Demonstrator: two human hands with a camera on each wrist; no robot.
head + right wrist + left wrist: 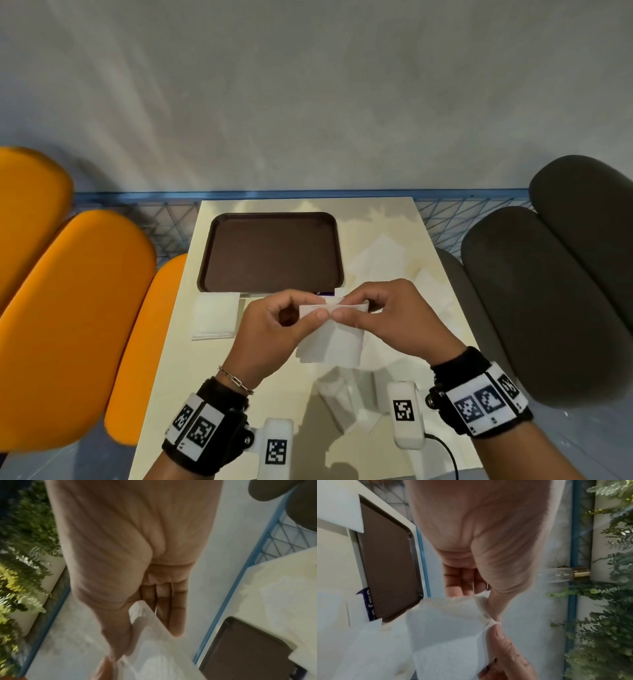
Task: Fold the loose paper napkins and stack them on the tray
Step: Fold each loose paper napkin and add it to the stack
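Head view: both hands' grip pinches a napkin (330, 329) over the cream table (164, 342) by a grey wall (308, 85).

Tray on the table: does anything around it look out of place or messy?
Slightly. The brown tray holds no napkins, while a folded stack sits on the table by its near left corner. A dark blue printed wrapper pokes out from under its near edge. Both hands pinch one napkin.

The tray (270, 251) lies at the far left of the tabletop (171, 342). A napkin stack (214, 317) sits just before its near left corner. Loose napkins (383, 257) lie right of the tray. Both hands hold a napkin (330, 337) above the middle.
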